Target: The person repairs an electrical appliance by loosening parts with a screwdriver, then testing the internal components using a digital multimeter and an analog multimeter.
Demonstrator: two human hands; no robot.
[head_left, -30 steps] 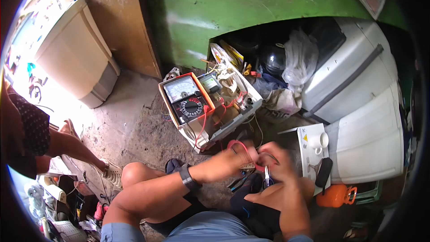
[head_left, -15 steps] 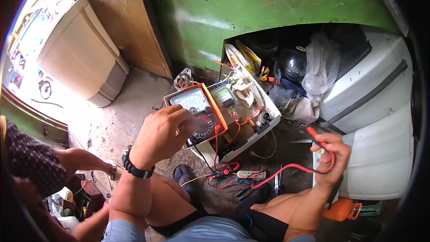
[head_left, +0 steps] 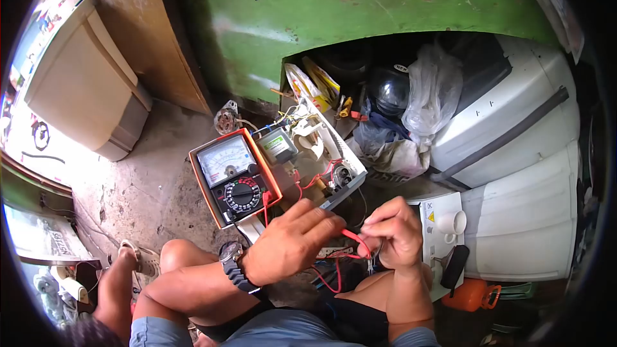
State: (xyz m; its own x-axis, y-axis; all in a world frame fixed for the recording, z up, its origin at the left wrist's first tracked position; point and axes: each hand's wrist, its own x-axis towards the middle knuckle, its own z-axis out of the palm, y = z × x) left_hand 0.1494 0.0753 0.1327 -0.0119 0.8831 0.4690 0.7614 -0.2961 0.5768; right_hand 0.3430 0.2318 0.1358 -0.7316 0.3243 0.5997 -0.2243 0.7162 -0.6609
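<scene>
My left hand (head_left: 292, 241), a watch on its wrist, is closed around a red lead (head_left: 353, 236) just below the appliance box. To its right, my right hand (head_left: 396, 234) pinches the same red lead, which loops down between the two hands. An analog multimeter (head_left: 241, 195) with an orange case leans on the left side of an opened white box (head_left: 355, 183) of wires and parts. A red plug sits in the multimeter's lower right corner. The tips of the lead are hidden by my fingers.
A white mug (head_left: 452, 223) and a black object stand by a white panel at the right, near an orange canister (head_left: 473, 294). Large pale casings (head_left: 520, 218) fill the right side. Another person's leg (head_left: 114, 292) is at the lower left. A motor part (head_left: 227, 119) lies behind the multimeter.
My left hand has moved right and down from over the multimeter to the red lead. My right hand has come left with the lead. The other person has shifted lower in view.
</scene>
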